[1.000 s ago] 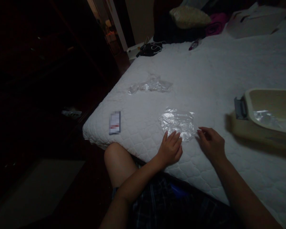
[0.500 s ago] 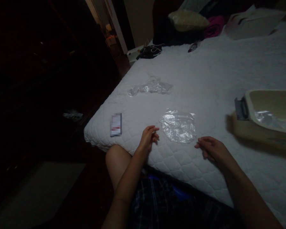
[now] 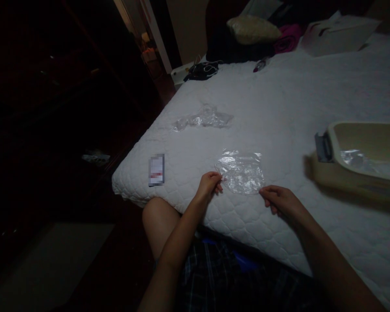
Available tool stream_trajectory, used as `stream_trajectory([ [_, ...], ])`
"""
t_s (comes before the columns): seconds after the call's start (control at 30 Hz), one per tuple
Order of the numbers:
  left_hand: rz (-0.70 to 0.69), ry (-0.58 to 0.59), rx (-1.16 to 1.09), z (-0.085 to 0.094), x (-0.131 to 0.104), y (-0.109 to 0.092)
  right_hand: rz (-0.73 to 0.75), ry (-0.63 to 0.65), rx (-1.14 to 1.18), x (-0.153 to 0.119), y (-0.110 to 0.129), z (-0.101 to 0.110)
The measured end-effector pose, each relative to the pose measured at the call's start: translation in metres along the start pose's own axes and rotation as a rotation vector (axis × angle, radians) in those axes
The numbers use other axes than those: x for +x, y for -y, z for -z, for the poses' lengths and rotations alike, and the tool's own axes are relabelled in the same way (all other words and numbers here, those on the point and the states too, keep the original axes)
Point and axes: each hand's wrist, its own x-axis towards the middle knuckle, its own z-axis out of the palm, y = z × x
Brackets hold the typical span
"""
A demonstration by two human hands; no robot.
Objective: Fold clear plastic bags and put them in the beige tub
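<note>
A clear plastic bag [image 3: 242, 171] lies flat and shiny on the white quilted mattress cover, its near edge toward me. My left hand [image 3: 211, 184] pinches its left edge between thumb and fingertips. At the near right corner, my right hand [image 3: 277, 199] has thumb and index finger closed on the plastic. Farther back, a second, crumpled piece of clear plastic [image 3: 203, 120] rests on the bed. To the right stands a cream bin [image 3: 325, 177] with a grey handle, and shiny clear plastic [image 3: 364, 160] is inside it.
A phone-like rectangle [image 3: 156, 170], blurred out, lies near the bed's left corner. White box [image 3: 341, 37], pillow [image 3: 253, 29], rolled magenta cloth [image 3: 287, 38] and dark bundle with white cord [image 3: 201, 70] sit at the back. The bed edge drops to dark floor on the left.
My left hand has moved right onto the bag's left edge and closed on it. My right hand has shifted slightly left and now pinches the near right corner. The view has moved slightly.
</note>
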Motion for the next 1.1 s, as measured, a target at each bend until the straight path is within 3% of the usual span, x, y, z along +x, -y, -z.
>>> stream_trajectory([
  [0.27,0.141,0.206,-0.005,0.007,-0.032,0.005,-0.042,0.079,0.014,-0.011,0.005,0.01],
  [0.37,0.178,0.329,0.118,0.019,-0.042,0.004,-0.084,0.093,-0.034,-0.016,0.004,0.022],
  [0.43,0.152,0.325,0.22,0.028,-0.041,0.0,-0.075,0.053,-0.02,-0.013,0.003,0.032],
  [0.6,-0.073,0.084,0.159,0.044,-0.013,-0.013,0.088,-0.093,0.081,0.015,0.005,0.052],
  [0.83,0.021,0.306,0.087,0.047,0.029,-0.025,0.09,0.048,0.068,0.056,0.022,0.04],
  [0.97,-0.024,0.353,0.088,0.043,0.042,-0.021,0.066,0.118,0.073,0.064,0.026,0.037],
  [1.1,-0.022,0.368,0.088,0.042,0.046,-0.017,0.094,0.091,0.087,0.062,0.026,0.036],
])
